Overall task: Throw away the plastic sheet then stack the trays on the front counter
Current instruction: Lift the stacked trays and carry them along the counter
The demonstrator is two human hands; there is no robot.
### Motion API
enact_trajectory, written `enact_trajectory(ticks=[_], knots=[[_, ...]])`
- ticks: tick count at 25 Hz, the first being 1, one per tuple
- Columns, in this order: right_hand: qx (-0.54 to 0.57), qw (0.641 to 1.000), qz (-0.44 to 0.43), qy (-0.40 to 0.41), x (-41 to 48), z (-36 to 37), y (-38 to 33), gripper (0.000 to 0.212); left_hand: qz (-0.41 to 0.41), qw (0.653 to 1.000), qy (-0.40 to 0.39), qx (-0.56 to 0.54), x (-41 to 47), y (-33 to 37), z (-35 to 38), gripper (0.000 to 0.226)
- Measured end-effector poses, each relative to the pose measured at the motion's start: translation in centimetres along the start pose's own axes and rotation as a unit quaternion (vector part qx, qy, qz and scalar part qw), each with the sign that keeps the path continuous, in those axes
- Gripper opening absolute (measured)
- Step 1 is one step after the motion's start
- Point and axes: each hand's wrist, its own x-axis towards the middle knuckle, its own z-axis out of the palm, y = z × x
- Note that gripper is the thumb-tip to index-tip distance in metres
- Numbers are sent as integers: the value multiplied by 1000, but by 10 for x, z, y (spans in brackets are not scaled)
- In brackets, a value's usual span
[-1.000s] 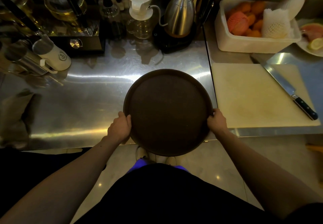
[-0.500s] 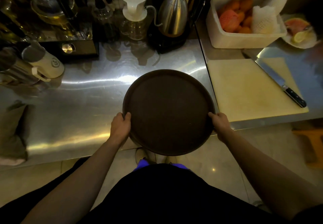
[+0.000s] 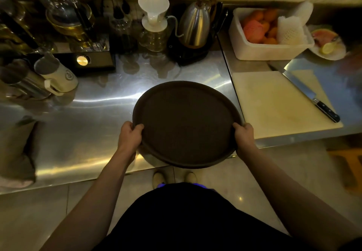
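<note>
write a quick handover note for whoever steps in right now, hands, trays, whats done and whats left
Left hand: gripping the left rim of the round brown tray.
Right hand: gripping the right rim of the same tray.
Tray: held level, partly over the near edge of the steel counter, beside the cutting board with a knife on it. A second rim shows under the near edge, so it may be more than one tray.
Done: no plastic sheet is in view; cannot tell if it was binned.
Left: carry the tray to the front counter and stack it there.

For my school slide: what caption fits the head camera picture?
Both hands, left hand and right hand, hold a round brown tray over the steel counter.
</note>
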Motion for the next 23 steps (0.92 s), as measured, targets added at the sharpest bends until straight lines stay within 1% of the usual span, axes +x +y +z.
enact_trajectory(ticks=[4,6,7,8,9,11,12,13,17,21,23], knots=[[24,999,-30,-13,-2,-2,-4,25,-4,998,27,-65,-18,6,-5,18],[41,998,-45,-24,-3,-7,-8,28,-18,992,39,-122,-28,14,-4,27],[53,997,-52,-32,-5,-10,-14,27,-26,987,41,-154,-34,17,-4,33],[65,995,-59,-40,-8,-13,-19,25,-31,983,38,-176,-40,21,-4,35],[72,994,-67,-48,-9,-17,-25,23,-28,981,34,-190,-47,25,-2,30],[80,992,-81,-61,-10,-25,-35,17,-21,978,35,-204,-61,33,2,15],[84,990,-88,-65,-10,-28,-41,16,-17,977,40,-210,-68,36,5,13],[87,989,-95,-70,-11,-32,-46,15,-12,975,47,-217,-74,40,7,13],[110,983,-114,-92,-14,-46,-71,15,17,966,86,-241,-99,56,10,26],[135,974,-133,-122,-24,-53,-95,15,64,958,118,-253,-124,78,2,19],[142,970,-137,-144,-33,-52,-110,16,80,950,144,-267,-135,92,-7,20]])
